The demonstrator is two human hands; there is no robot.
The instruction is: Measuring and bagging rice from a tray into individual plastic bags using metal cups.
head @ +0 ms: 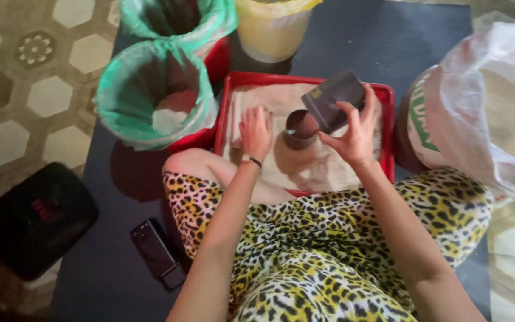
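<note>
Dark box [334, 100] tilted over a round cup [298, 129].
It is gripped by the right hand [353, 132]; the left hand [255, 131], fingers spread, is apparently pressed into the red tray's [388, 128] pale powder.

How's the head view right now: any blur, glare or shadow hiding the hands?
Head view: the white sack at right is washed out; the right hand and its dark container are slightly soft; the left hand is clear; shadows darken the red tray mildly.

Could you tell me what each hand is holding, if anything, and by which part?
The right hand grips a dark rectangular container by its lower end, tilted. The left hand holds nothing.
</note>
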